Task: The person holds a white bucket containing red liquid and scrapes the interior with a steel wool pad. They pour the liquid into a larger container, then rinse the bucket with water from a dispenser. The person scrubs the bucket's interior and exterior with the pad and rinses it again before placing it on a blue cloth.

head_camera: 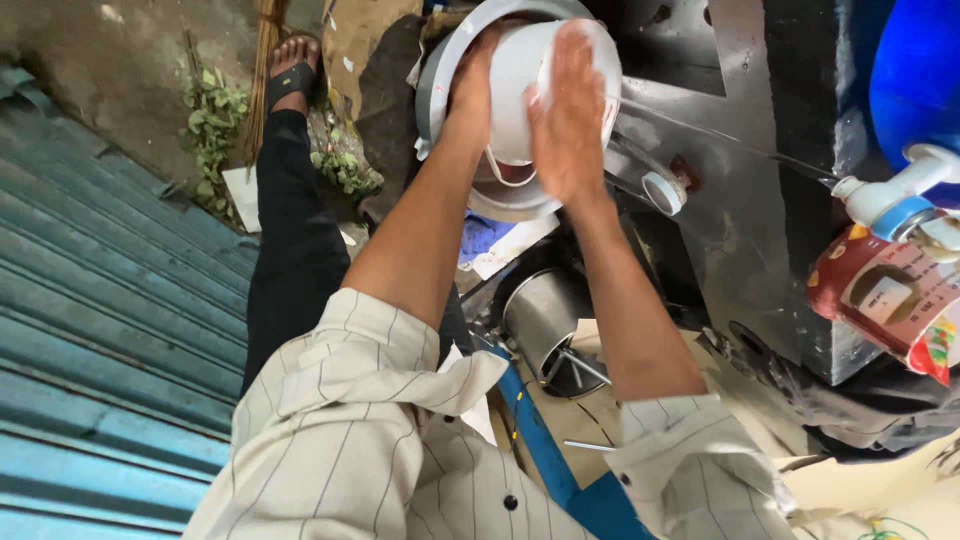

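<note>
Both my arms reach forward and down to a white rounded plastic part [520,95] that sits in a grey metal ring [445,70] on a dark machine. My left hand [475,85] grips the left side of the white part. Pressed flat against its right side is my right hand [567,115], fingers pointing up. A thin white loop hangs below the part. The far side of the part is hidden by my hands.
A steel cylinder [545,315] lies below my arms. The dark metal machine body [760,180] fills the right, with a white-and-blue tap [890,200] and a red packet [890,300] on a blue barrel. A teal corrugated shutter [100,330] lies at left. My sandalled foot [292,70] rests on the ground.
</note>
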